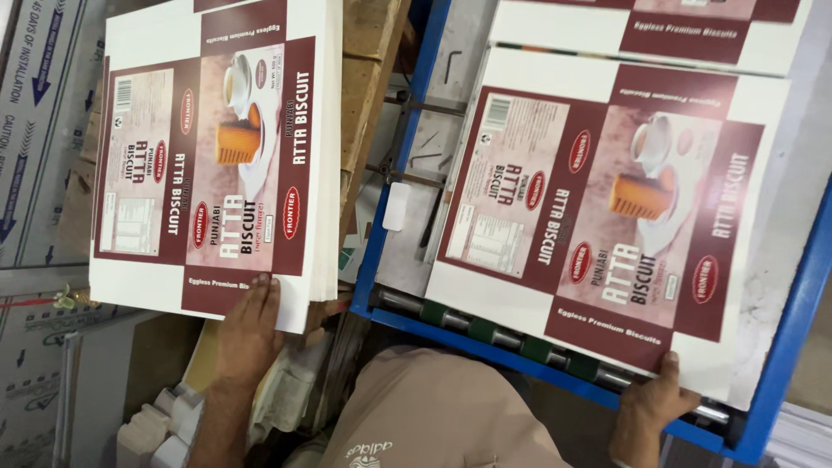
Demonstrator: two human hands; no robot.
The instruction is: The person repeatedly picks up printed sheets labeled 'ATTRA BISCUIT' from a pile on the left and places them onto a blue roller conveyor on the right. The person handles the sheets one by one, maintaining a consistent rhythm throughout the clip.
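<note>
My left hand [250, 325] rests with its fingers on the near edge of a thick stack of printed white-and-maroon cardboard sheets [208, 147] on the left. My right hand [654, 399] grips the near corner of a single printed sheet [607, 217] that lies flat on a blue-framed machine bed [784, 364]. Each sheet bears a picture of a rusk and a cup. Beyond that sheet, another printed sheet [659, 26] lies farther along the bed.
A metal roller bar with green bands [485, 329] runs along the bed's near edge. The stack sits on a wooden board [368, 78]. Grey cartons [35, 130] lie at far left, white scraps [160, 425] below. My beige shirt [433, 416] fills the bottom middle.
</note>
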